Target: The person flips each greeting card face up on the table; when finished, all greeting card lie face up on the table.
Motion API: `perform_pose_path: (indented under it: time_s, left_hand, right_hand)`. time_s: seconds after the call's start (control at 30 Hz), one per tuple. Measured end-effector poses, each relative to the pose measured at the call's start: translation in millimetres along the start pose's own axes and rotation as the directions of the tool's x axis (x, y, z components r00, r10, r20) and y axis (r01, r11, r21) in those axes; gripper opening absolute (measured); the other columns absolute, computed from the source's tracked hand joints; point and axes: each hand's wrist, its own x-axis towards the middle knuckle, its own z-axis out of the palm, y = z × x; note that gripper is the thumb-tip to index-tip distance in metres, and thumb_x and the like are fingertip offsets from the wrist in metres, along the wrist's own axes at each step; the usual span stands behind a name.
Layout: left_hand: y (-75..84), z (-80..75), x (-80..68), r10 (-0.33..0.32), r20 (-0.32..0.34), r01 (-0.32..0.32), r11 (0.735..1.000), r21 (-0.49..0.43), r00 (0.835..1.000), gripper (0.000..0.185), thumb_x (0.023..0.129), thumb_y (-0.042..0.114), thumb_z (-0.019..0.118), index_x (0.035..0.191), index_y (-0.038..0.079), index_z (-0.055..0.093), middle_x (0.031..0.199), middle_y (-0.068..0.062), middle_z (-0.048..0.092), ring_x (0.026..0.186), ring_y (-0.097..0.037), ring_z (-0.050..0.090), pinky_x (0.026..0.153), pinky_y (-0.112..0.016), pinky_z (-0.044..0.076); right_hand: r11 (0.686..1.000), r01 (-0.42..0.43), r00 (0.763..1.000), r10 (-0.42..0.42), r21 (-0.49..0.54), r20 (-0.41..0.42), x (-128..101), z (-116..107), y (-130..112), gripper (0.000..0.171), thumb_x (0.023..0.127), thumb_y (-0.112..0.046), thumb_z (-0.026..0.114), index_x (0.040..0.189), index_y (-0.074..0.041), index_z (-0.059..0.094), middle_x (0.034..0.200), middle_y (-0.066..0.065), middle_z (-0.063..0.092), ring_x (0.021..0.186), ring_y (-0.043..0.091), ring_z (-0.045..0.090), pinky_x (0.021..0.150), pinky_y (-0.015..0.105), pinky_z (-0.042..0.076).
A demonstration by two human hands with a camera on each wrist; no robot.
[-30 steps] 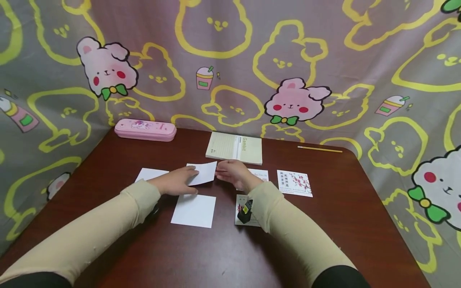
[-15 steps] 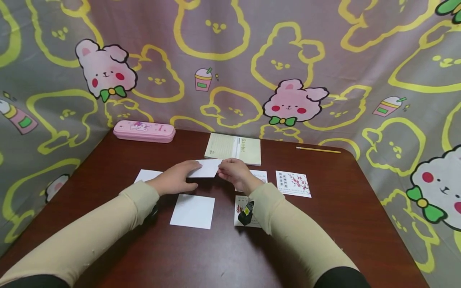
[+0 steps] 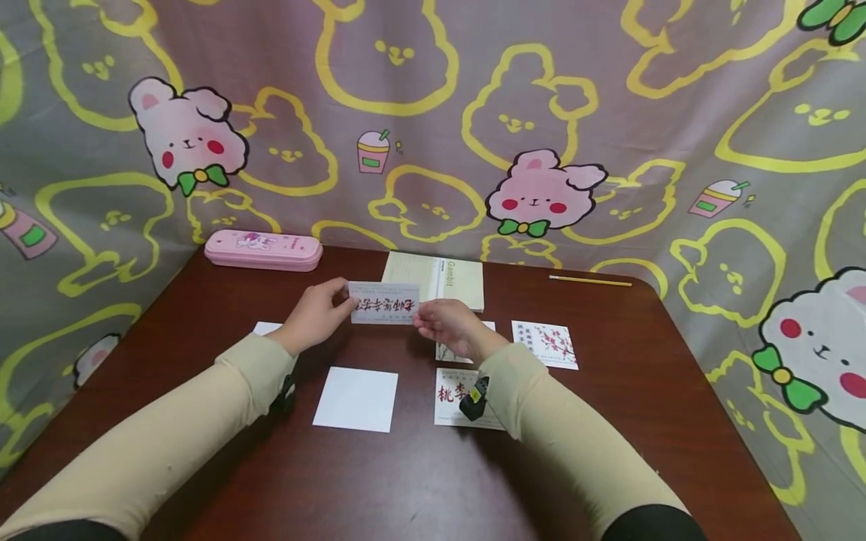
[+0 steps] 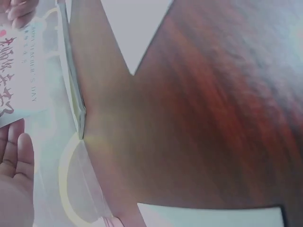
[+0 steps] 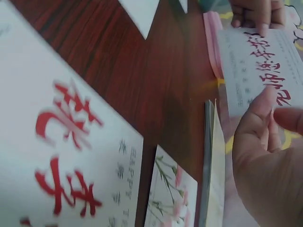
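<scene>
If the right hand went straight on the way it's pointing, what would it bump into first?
Past the card it holds, the right hand would probably meet the left hand at the card's other end, though depth is hard to judge.

Person in plain beige long sleeves, few tiny specks; R one ends in wide folded cuff. Just beside R cuff: chunky blk wrist cam w/ yellow patch. Well up-arm from it: blk fabric, L arm same

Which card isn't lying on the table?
The lettered card held up between the left hand and right hand; the other cards lie flat on the table.
</scene>
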Motion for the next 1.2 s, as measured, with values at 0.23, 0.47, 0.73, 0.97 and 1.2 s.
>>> perform_pose_path:
  time_s: [0.23,0.47,0.73,0.97,1.2]
  left_hand:
    - [1.1,1.7,4.1,-0.062,-0.006,0.061,0.993,-0.103,0.998,0.011,0.1,0.006,0.065,0.105,-0.003,0.062,0.097,-0.016,0.065,0.086,-0.028,0.058,0.072,-0.034,0.046]
    - [9.0,-2.9,8.3,-0.049,0.088,0.058,0.993,-0.103,0.995,0.029,0.098,0.012,0.067,0.121,-0.004,0.062,0.104,-0.015,0.067,0.095,-0.029,0.061,0.08,-0.038,0.048]
    - [43.3,-6.7,30.2,0.107,0.3,-0.125,0.991,0.043,0.948,0.027,0.098,0.012,0.067,0.12,-0.003,0.071,0.096,-0.009,0.072,0.088,-0.022,0.063,0.081,-0.038,0.051]
    - [48.8,-8.1,34.2,0.046,0.153,-0.051,0.998,0.028,0.987,0.015,0.101,0.01,0.061,0.104,0.0,0.071,0.092,-0.009,0.069,0.084,-0.022,0.059,0.077,-0.036,0.048]
    - [41.6,-9.8,29.6,-0.255,-0.081,0.193,0.871,-0.453,0.963,0.023,0.107,0.012,0.056,0.117,-0.008,0.061,0.102,-0.014,0.065,0.084,-0.015,0.058,0.073,-0.026,0.051]
  right_hand:
    - [0.959,0.105,0.994,-0.104,-0.264,0.018,-7,-2,0,0.009,0.103,-0.005,0.057,0.105,0.003,0.061,0.08,0.002,0.06,0.069,0.012,0.057,0.064,0.026,0.046]
    - [0.835,0.235,0.972,-0.207,-0.498,0.111,-12,-4,1,0.01,0.101,-0.005,0.059,0.106,0.003,0.063,0.081,0.001,0.058,0.069,0.012,0.053,0.066,0.028,0.045]
    - [0.796,0.28,0.958,-0.2,-0.537,0.203,-18,5,-2,0.014,0.102,-0.006,0.059,0.109,0.003,0.066,0.086,0.003,0.059,0.074,0.012,0.053,0.069,0.027,0.048]
    - [0.942,0.202,0.972,-0.159,-0.269,0.174,-15,5,7,0.018,0.101,-0.003,0.059,0.116,0.006,0.06,0.095,0.003,0.064,0.082,0.012,0.062,0.09,0.04,0.053]
    - [0.993,0.107,0.987,-0.1,-0.046,0.124,-13,-4,18,0.007,0.104,-0.001,0.055,0.11,-0.001,0.057,0.097,0.005,0.07,0.088,0.013,0.069,0.084,0.029,0.057]
